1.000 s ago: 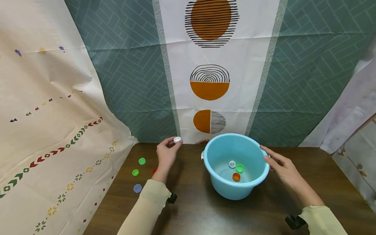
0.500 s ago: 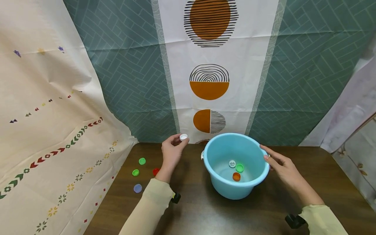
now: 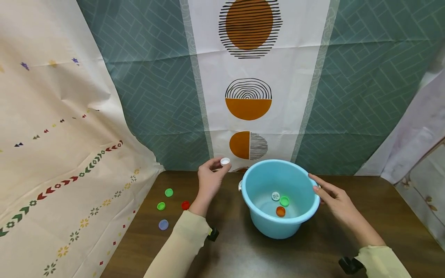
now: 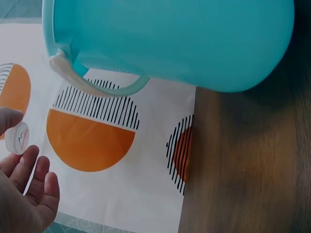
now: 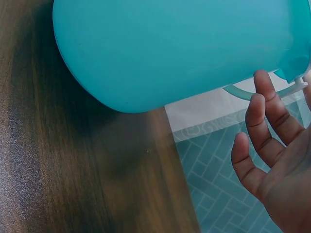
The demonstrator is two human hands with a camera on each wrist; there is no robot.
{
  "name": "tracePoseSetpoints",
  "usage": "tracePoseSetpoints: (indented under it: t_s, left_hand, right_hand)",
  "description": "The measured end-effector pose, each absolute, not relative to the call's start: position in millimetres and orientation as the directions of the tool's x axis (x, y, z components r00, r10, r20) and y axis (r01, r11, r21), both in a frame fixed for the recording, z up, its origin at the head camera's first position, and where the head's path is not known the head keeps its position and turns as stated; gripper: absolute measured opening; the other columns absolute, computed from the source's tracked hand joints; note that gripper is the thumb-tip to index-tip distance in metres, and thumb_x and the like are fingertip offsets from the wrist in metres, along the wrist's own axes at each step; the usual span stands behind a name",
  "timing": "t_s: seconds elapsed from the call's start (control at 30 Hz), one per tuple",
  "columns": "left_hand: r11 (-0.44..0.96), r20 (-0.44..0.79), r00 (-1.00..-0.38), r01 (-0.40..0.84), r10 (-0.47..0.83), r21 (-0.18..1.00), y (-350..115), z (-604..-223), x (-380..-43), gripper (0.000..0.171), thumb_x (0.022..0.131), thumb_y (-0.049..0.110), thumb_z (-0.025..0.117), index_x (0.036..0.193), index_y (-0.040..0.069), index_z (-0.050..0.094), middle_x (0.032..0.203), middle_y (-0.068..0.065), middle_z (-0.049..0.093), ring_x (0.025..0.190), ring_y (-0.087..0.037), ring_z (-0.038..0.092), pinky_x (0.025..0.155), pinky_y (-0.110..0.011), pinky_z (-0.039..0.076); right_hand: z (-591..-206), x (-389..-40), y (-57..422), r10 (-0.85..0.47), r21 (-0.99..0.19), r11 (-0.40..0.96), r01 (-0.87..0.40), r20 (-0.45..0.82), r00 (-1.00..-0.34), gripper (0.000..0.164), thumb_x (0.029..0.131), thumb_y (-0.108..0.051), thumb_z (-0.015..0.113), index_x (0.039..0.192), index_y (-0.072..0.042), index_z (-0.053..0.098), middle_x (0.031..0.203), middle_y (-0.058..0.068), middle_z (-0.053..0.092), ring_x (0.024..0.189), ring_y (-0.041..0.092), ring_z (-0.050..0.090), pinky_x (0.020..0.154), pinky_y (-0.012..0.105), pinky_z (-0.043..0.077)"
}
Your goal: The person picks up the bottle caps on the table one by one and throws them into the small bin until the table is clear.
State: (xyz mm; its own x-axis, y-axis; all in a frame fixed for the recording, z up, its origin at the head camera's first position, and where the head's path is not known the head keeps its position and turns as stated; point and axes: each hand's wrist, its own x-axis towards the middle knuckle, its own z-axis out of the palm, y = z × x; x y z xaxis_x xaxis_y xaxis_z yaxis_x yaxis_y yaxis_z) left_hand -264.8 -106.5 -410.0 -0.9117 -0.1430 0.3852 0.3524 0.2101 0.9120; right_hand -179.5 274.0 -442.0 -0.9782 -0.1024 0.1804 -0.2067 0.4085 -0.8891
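My left hand pinches a white bottle cap between thumb and fingertips, left of the bucket and raised above the table. Red print shows on this white cap in the left wrist view. A light-blue bucket stands upright on the table. My right hand grips its right rim with thumb and forefinger, while the other fingers lie loosely curved beside the outer wall. Inside on the bottom lie a white cap, a green cap and an orange cap.
On the left of the brown wooden table lie two green caps, a red cap and a bluish-purple cap. The bucket's pale handle hangs along its far side. Patterned cloth hangs behind the table.
My left hand has moved right towards the bucket with the white bottle cap, uncovering the red cap on the table. My right hand has stayed at the bucket's rim.
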Motion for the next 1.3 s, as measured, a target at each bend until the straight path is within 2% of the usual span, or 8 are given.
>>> tracePoseSetpoints:
  t_s: [0.27,0.43,0.77,1.1,1.3]
  left_hand:
    - [0.220,0.373,-0.921,0.343,-0.114,0.913,-98.7,-403.2,-261.8,0.026,0.082,0.027,0.080,0.104,0.014,0.074,0.093,-0.002,0.068,0.083,-0.024,0.063,0.071,-0.033,0.056]
    - [0.222,0.374,-0.922,0.345,-0.102,0.912,-92.8,-397.7,-260.6,0.028,0.081,0.028,0.080,0.105,0.015,0.074,0.093,0.000,0.069,0.083,-0.021,0.064,0.071,-0.033,0.056]
    - [0.165,0.419,-0.906,0.406,-0.058,0.899,-81.3,-394.5,-262.7,0.030,0.080,0.023,0.081,0.106,0.010,0.074,0.093,-0.003,0.070,0.082,-0.019,0.067,0.073,-0.032,0.057]
    - [0.150,0.431,-0.902,0.423,-0.024,0.894,-68.4,-390.2,-257.8,0.030,0.081,0.022,0.081,0.106,0.009,0.073,0.093,-0.003,0.071,0.082,-0.018,0.068,0.076,-0.032,0.056]
    - [0.135,0.430,-0.903,0.426,-0.003,0.895,-61.5,-388.4,-255.5,0.031,0.081,0.024,0.082,0.107,0.009,0.073,0.093,-0.005,0.070,0.082,-0.022,0.067,0.075,-0.032,0.056]
  right_hand:
    - [-442.3,-179.9,273.6,-0.110,-0.892,0.396,-0.215,0.187,-0.976,0.047,0.103,-0.032,0.050,0.149,-0.020,0.044,0.141,0.019,0.049,0.099,0.008,0.063,0.076,0.032,0.056]
    - [-442.9,-180.4,274.0,-0.107,-0.890,0.401,-0.217,0.190,-0.976,0.047,0.103,-0.032,0.050,0.149,-0.021,0.044,0.141,0.020,0.049,0.099,0.008,0.063,0.076,0.031,0.056]
    - [-443.8,-180.5,274.8,-0.108,-0.888,0.404,-0.218,0.191,-0.976,0.047,0.104,-0.032,0.049,0.149,-0.021,0.043,0.145,0.016,0.046,0.102,0.006,0.061,0.076,0.030,0.055]
    - [-442.3,-180.3,273.8,-0.101,-0.885,0.421,-0.200,0.174,-0.980,0.048,0.104,-0.035,0.048,0.149,-0.022,0.043,0.145,0.018,0.045,0.101,0.007,0.061,0.077,0.034,0.056]
    - [-443.0,-180.6,274.6,-0.102,-0.885,0.416,-0.209,0.183,-0.978,0.047,0.104,-0.033,0.049,0.149,-0.021,0.044,0.142,0.013,0.050,0.099,0.009,0.061,0.076,0.036,0.056]
